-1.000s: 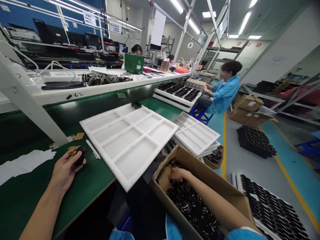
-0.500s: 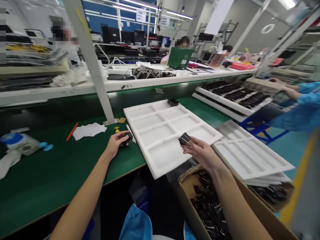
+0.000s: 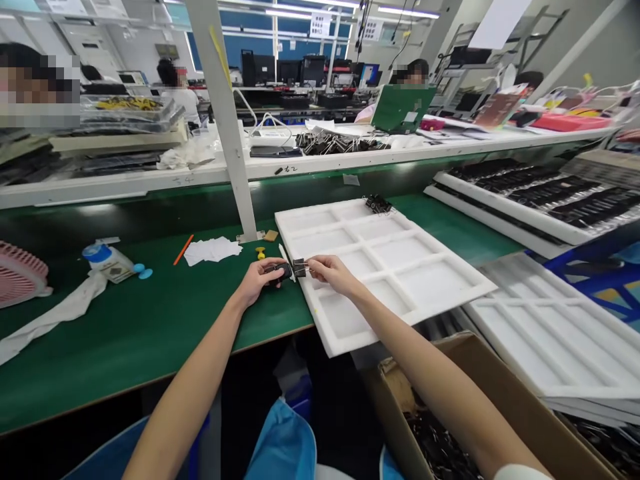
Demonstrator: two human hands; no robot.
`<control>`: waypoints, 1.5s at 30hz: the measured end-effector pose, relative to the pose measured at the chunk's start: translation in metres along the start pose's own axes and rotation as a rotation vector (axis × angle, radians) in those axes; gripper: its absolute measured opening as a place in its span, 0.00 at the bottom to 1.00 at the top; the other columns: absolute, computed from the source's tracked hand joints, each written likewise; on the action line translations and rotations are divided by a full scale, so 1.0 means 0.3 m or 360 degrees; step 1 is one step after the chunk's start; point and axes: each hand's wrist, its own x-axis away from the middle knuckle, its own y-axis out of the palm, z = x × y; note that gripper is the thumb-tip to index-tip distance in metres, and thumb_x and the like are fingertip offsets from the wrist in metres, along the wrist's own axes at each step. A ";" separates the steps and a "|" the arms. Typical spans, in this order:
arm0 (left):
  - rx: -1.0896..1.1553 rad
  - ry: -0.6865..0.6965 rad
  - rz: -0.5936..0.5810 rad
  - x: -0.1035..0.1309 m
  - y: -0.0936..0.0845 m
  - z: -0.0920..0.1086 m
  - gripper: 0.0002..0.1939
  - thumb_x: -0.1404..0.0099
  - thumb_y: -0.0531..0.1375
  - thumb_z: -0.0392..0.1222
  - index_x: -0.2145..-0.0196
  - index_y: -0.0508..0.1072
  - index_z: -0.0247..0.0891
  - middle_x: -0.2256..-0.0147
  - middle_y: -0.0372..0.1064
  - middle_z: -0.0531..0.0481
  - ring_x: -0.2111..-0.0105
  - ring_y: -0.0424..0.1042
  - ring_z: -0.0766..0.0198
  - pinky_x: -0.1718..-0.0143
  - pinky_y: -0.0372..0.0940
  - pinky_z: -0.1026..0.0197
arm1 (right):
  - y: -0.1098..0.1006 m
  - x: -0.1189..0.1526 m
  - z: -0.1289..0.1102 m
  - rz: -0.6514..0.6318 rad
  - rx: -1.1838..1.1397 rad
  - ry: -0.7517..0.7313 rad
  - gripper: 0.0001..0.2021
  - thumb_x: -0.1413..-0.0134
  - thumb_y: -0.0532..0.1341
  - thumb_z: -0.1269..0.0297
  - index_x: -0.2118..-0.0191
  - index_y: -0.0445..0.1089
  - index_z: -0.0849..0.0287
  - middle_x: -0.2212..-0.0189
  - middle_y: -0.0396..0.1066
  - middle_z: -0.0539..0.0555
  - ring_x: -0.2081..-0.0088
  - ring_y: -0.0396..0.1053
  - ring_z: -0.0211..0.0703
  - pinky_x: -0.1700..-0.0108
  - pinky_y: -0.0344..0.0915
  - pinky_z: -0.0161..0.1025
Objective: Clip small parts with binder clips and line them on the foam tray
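My left hand [image 3: 260, 280] is closed around a small black rounded object [image 3: 285, 269]; my fingers cover part of it, and its kind does not show. My right hand [image 3: 331, 272] pinches a black binder clip [image 3: 299, 267] by its wire handles. The clip's black body points left, close to the black object; whether the two touch I cannot tell. Both hands are over the near left edge of a white foam tray [image 3: 327, 337] divided into compartments. A small heap of binder clips [image 3: 379, 203] lies at the tray's far corner.
A cardboard box [image 3: 493, 373] of black clips stands below at right, beside stacked white trays [image 3: 570, 320]. Filled trays [image 3: 540, 200] sit farther right. On the green table [image 3: 165, 333] are white paper [image 3: 213, 251], an orange stick [image 3: 183, 249] and a bottle [image 3: 109, 263].
My right hand has moved left with the binder clip, up to the object in my left hand. The view has swung left; the co-worker's blue-sleeved arms at right have mostly gone out of view.
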 end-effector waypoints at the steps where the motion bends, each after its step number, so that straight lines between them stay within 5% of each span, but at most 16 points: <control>1: -0.0017 0.0015 -0.0014 0.000 -0.001 -0.001 0.25 0.47 0.75 0.50 0.53 0.81 0.36 0.65 0.76 0.45 0.72 0.72 0.63 0.70 0.70 0.61 | -0.003 0.007 0.007 -0.0013 0.0074 -0.0035 0.22 0.40 0.61 0.43 0.66 0.74 0.62 0.76 0.64 0.49 0.76 0.54 0.35 0.74 0.49 0.35; 19: -0.0231 0.0094 -0.0187 0.000 -0.002 -0.012 0.24 0.44 0.73 0.51 0.53 0.83 0.37 0.60 0.79 0.43 0.67 0.74 0.60 0.70 0.71 0.60 | 0.012 0.024 0.014 -0.0117 0.0301 -0.0042 0.24 0.39 0.61 0.44 0.57 0.78 0.63 0.74 0.65 0.49 0.73 0.59 0.38 0.71 0.57 0.36; 24: -0.0213 0.0100 -0.0045 0.002 0.003 0.002 0.29 0.41 0.72 0.54 0.47 0.79 0.37 0.59 0.78 0.42 0.63 0.76 0.57 0.65 0.69 0.60 | 0.005 0.015 -0.008 -0.0046 0.0230 -0.0024 0.23 0.39 0.61 0.43 0.66 0.75 0.62 0.76 0.66 0.50 0.76 0.58 0.36 0.74 0.55 0.35; 26: -0.0100 0.0157 0.0072 -0.001 0.005 0.006 0.31 0.38 0.69 0.55 0.42 0.74 0.37 0.52 0.77 0.39 0.57 0.76 0.54 0.63 0.68 0.60 | -0.051 -0.012 -0.013 0.0099 0.0188 -0.0035 0.24 0.39 0.61 0.42 0.71 0.73 0.61 0.78 0.65 0.50 0.78 0.59 0.36 0.76 0.56 0.36; 29: 0.0037 0.0171 0.0135 -0.005 0.009 0.014 0.32 0.35 0.66 0.57 0.39 0.70 0.36 0.48 0.74 0.35 0.53 0.75 0.52 0.62 0.68 0.60 | -0.219 -0.075 -0.010 0.0604 0.0162 -0.0073 0.23 0.41 0.63 0.43 0.73 0.71 0.60 0.77 0.68 0.52 0.78 0.62 0.37 0.76 0.60 0.36; 32: 0.0040 0.0149 0.0117 -0.005 0.016 0.024 0.30 0.35 0.66 0.56 0.42 0.72 0.35 0.53 0.75 0.36 0.58 0.76 0.54 0.65 0.66 0.60 | -0.432 -0.145 0.004 0.1066 0.0381 0.0063 0.19 0.39 0.61 0.49 0.65 0.75 0.63 0.72 0.73 0.56 0.73 0.69 0.40 0.70 0.66 0.36; 36: 0.0027 0.0124 0.0120 -0.006 0.021 0.032 0.27 0.36 0.67 0.54 0.45 0.74 0.34 0.59 0.75 0.41 0.66 0.74 0.59 0.67 0.64 0.59 | -0.647 -0.242 0.036 0.1334 0.0911 0.0276 0.14 0.38 0.59 0.58 0.59 0.76 0.64 0.68 0.77 0.59 0.66 0.73 0.47 0.60 0.68 0.40; 40: -0.0006 0.0109 0.0097 -0.012 0.021 0.032 0.26 0.35 0.66 0.54 0.46 0.75 0.35 0.62 0.75 0.42 0.69 0.72 0.60 0.68 0.63 0.59 | -0.743 -0.340 0.080 0.1455 0.1148 0.0243 0.12 0.38 0.57 0.61 0.62 0.76 0.62 0.64 0.78 0.63 0.59 0.72 0.54 0.53 0.64 0.44; 45: 0.0000 0.0090 0.0110 -0.014 0.022 0.030 0.26 0.36 0.67 0.54 0.46 0.75 0.35 0.62 0.75 0.43 0.70 0.71 0.61 0.67 0.62 0.58 | -0.778 -0.388 0.159 0.1402 0.1354 0.0276 0.12 0.38 0.59 0.61 0.61 0.76 0.64 0.62 0.77 0.67 0.58 0.70 0.57 0.52 0.62 0.46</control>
